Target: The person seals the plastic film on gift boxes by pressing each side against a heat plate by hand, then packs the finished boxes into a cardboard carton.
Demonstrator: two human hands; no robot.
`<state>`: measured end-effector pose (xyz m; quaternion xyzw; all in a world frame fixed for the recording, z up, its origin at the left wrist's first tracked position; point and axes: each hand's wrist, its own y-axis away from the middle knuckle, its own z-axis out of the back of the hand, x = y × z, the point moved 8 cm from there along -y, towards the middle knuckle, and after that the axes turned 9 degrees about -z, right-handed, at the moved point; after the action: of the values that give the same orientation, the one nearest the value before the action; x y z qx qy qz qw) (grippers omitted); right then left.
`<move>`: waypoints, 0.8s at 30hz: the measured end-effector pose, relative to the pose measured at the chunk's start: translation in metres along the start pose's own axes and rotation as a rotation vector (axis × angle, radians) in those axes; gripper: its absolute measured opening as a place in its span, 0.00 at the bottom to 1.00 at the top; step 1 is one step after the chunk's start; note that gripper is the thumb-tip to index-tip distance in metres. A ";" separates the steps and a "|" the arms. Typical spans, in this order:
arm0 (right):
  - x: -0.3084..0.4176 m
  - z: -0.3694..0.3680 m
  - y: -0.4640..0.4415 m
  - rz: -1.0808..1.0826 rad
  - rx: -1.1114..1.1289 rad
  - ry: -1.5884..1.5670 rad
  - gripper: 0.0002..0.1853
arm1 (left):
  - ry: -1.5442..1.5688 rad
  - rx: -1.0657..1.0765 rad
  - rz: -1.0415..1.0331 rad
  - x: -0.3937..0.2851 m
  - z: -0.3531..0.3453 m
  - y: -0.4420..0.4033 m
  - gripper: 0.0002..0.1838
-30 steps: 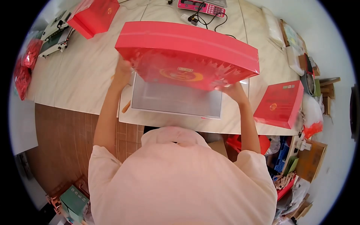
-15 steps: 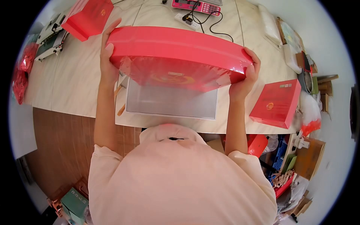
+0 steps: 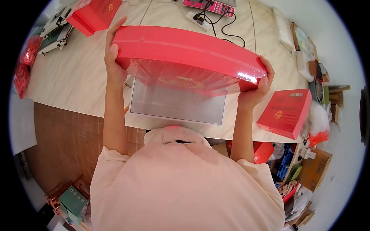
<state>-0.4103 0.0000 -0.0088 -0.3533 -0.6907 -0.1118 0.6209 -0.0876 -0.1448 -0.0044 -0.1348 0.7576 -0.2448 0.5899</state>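
The red gift box (image 3: pixel 185 48) is now held by its two ends, whereas a second ago it was supported nearer its lower edge, with the right hand (image 3: pixel 257 86) placed under the face and the left hand (image 3: pixel 114 63) mostly hidden behind the left corner. That change was already made half a second ago, and little has been altered since. Both grips are clamped on the box: at the left end, the fingers are laid up along the side with the thumb pressed to the near edge; at the right end, the fingers are wrapped over the far edge and the thumb is set in front. The box is held tilted over the far part of the pale-rimmed grey panel (image 3: pixel 173 109), which is set near the edge of the marbled tabletop (image 3: pixel 83 71); whether its lower edge is touched to the panel cannot be told. Clear film (image 3: pixel 143 74) is seen wrinkled across the lower face, over a golden emblem (image 3: pixel 181 81). With the weight shared between the ends, that filmed face is left uncovered by fingers, and the tilt can, it is judged, be controlled more evenly.
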 end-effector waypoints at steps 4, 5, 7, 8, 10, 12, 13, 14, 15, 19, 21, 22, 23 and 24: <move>0.000 -0.001 0.000 0.006 0.015 -0.016 0.29 | 0.001 -0.026 0.001 0.001 0.001 0.000 0.42; 0.001 -0.001 0.001 0.014 0.011 -0.054 0.27 | -0.001 -0.021 0.002 0.002 0.002 0.000 0.42; 0.001 0.000 0.001 0.023 0.008 -0.088 0.24 | -0.013 -0.020 -0.024 0.002 0.004 0.000 0.42; 0.001 0.001 0.000 0.030 0.012 -0.084 0.25 | -0.012 -0.014 -0.021 0.002 0.002 0.000 0.42; -0.001 0.001 -0.001 0.040 0.020 -0.079 0.25 | 0.021 -0.037 -0.017 0.001 0.003 0.001 0.42; -0.004 0.004 -0.001 0.034 -0.005 -0.081 0.26 | 0.017 -0.038 -0.018 0.000 0.003 0.002 0.42; -0.004 0.003 -0.001 0.037 -0.005 -0.079 0.26 | 0.010 -0.041 -0.017 0.000 0.003 0.002 0.42; -0.002 0.003 -0.001 0.040 -0.001 -0.075 0.27 | 0.013 -0.041 -0.018 0.000 0.003 0.001 0.42; -0.002 0.002 0.000 0.041 0.004 -0.073 0.27 | 0.017 -0.038 -0.020 0.001 0.004 0.001 0.42; -0.001 0.000 0.001 0.029 0.011 -0.073 0.27 | 0.030 -0.029 -0.028 0.001 0.004 0.001 0.42; -0.001 0.001 0.002 0.044 -0.001 -0.058 0.28 | 0.024 -0.037 -0.010 0.002 0.007 0.003 0.43; -0.002 0.002 0.004 0.058 0.007 -0.055 0.28 | 0.024 -0.050 -0.007 0.001 0.008 0.004 0.44; 0.001 0.002 -0.012 0.127 0.009 -0.009 0.28 | 0.044 -0.122 -0.037 0.001 0.002 -0.008 0.44; -0.004 0.007 0.004 0.113 -0.022 0.048 0.28 | 0.029 -0.175 0.013 -0.003 0.006 0.008 0.43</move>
<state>-0.4134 0.0057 -0.0149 -0.3958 -0.6535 -0.0925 0.6386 -0.0801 -0.1380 -0.0075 -0.1773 0.7855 -0.1757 0.5662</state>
